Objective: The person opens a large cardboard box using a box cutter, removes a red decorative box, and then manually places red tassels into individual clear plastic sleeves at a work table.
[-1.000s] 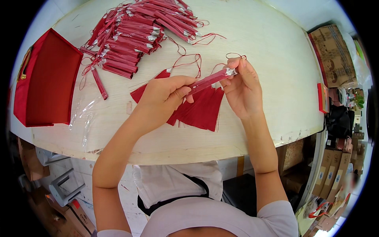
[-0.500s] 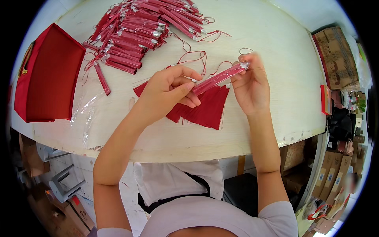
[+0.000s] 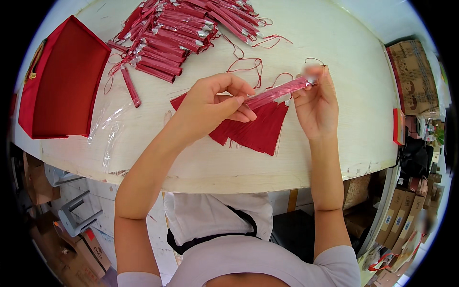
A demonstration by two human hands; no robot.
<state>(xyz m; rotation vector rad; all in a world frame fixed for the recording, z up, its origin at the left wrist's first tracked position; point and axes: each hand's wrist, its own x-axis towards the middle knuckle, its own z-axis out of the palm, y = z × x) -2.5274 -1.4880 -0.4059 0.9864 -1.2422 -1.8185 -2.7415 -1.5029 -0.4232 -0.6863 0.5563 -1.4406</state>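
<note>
A red tassel (image 3: 277, 94) in a clear plastic sleeve slants between my two hands above the table. My left hand (image 3: 203, 107) pinches its lower end between thumb and fingers. At the upper end, beside the cord loop, my right hand (image 3: 316, 107) has its fingertips closed on the gathered plastic. Beneath them lie loose red tassels (image 3: 258, 129) with their threads fanned out, partly covered by my left hand. Thin red cords (image 3: 260, 71) curl on the table just beyond.
A heap of sleeved red tassels (image 3: 167, 40) lies at the back, with a single one (image 3: 130, 87) apart from it. To the left stand an open red box (image 3: 62, 86) and clear plastic sleeves (image 3: 109, 131). Cardboard boxes (image 3: 412, 76) are at the right.
The whole view has shifted slightly, so the table's things appear farther right. Both hands keep their hold on the sleeved tassel, with little other visible change.
</note>
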